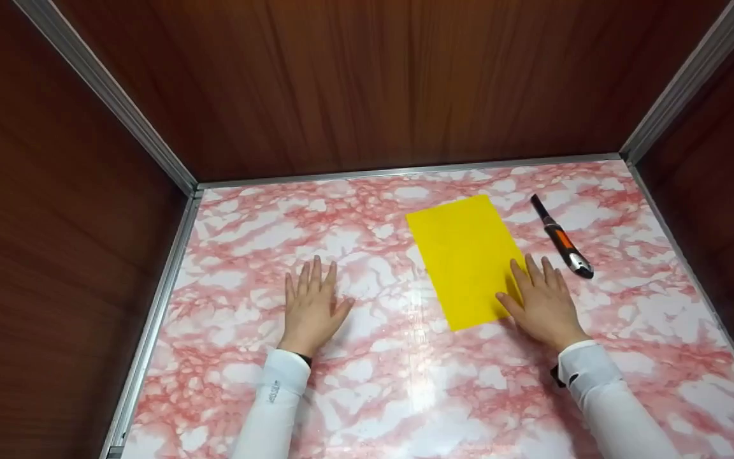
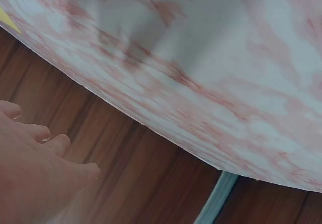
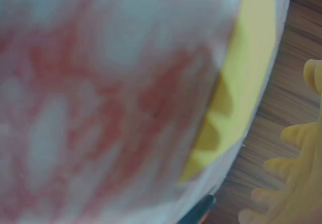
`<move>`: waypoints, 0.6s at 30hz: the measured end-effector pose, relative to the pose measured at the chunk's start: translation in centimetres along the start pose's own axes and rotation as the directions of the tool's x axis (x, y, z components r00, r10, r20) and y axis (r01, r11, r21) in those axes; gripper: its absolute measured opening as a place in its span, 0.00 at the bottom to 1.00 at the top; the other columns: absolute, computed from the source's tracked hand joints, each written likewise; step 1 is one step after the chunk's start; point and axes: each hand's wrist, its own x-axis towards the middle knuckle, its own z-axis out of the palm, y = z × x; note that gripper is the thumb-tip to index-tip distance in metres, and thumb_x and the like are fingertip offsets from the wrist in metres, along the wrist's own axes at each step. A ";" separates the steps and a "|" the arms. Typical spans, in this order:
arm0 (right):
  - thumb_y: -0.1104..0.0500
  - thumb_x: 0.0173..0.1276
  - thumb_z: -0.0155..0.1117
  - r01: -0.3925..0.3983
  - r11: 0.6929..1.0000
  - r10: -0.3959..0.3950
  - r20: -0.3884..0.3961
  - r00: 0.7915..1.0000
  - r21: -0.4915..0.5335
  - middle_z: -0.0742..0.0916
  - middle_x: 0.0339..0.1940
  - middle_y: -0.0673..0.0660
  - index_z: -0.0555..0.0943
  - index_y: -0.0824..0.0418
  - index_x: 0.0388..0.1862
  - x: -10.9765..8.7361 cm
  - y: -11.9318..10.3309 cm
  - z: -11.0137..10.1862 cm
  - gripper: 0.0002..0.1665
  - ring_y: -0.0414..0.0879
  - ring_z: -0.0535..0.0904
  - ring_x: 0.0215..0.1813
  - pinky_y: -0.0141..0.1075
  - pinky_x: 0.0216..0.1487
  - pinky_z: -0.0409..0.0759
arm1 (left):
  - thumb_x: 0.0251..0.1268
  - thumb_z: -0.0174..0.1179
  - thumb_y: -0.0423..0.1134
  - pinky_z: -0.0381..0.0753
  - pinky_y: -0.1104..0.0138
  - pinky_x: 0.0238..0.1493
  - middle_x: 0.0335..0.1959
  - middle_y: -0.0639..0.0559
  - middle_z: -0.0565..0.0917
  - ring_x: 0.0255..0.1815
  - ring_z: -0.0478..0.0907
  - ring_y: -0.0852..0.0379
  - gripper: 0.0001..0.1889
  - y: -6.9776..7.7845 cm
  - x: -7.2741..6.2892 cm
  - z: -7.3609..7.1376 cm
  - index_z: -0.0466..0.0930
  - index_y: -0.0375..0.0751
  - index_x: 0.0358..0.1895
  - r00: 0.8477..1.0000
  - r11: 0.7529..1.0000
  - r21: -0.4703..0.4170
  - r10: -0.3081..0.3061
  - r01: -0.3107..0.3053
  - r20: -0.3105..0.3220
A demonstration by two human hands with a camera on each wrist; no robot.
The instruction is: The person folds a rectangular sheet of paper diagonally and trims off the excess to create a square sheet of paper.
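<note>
The left hand (image 1: 310, 313) and right hand (image 1: 544, 308) are spread; on the marbled pink-and-white bench (image 1: 360, 382), the yellow rectangular paper-like sheet (image 1: 462, 255) lies partly beneath the latter. Pressing flat should steady it best.

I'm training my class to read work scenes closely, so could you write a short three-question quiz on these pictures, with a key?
1. Multiple choice: besides black and silver, which colour shows on the black tool lying to the right of the yellow sheet in the head view? A) blue B) orange C) green

2. True or false: the left hand is gripping the yellow sheet.

3. Fill in the gap: the hand closer to the black tool is the person's ____ hand.

Key:
1. B, orange.
2. False; the left hand is apart from the yellow sheet.
3. Right; the right hand is closer.
</note>
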 end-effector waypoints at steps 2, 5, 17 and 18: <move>0.29 0.70 0.46 -0.016 1.000 0.015 0.039 0.999 0.022 0.53 0.78 0.67 0.53 0.58 0.79 0.0 0.0 0.5 0.50 0.66 0.39 0.76 0.60 0.71 0.36 | 0.65 0.49 0.68 0.35 0.41 0.70 0.78 0.42 0.49 0.77 0.41 0.43 0.42 0.8 0.1 0.3 0.54 0.51 0.77 1.000 1.000 0.013 0.023 -0.023 0.015; 0.29 0.70 0.47 -0.036 0.998 0.032 0.072 0.997 0.043 0.52 0.78 0.68 0.53 0.60 0.79 0.1 0.0 1.2 0.51 0.67 0.39 0.76 0.62 0.70 0.41 | 0.66 0.45 0.70 0.36 0.40 0.70 0.78 0.43 0.48 0.77 0.42 0.42 0.43 2.0 0.3 0.9 0.52 0.51 0.78 0.997 0.998 0.024 0.063 -0.064 0.052; 0.33 0.71 0.50 -0.006 1.000 0.004 0.108 0.994 0.024 0.54 0.76 0.73 0.54 0.66 0.77 0.6 -0.3 3.1 0.50 0.71 0.42 0.75 0.60 0.71 0.42 | 0.68 0.37 0.71 0.32 0.42 0.71 0.79 0.46 0.43 0.78 0.38 0.46 0.42 6.8 0.8 2.4 0.44 0.54 0.79 0.965 0.984 0.026 0.169 -0.178 0.202; 0.34 0.71 0.51 -0.002 1.000 0.000 0.104 0.995 0.019 0.54 0.76 0.74 0.54 0.67 0.77 0.6 -0.4 3.1 0.50 0.71 0.43 0.75 0.60 0.71 0.42 | 0.68 0.38 0.71 0.33 0.42 0.71 0.79 0.46 0.43 0.78 0.38 0.46 0.42 7.0 0.9 2.6 0.44 0.54 0.79 0.964 0.982 0.027 0.176 -0.185 0.202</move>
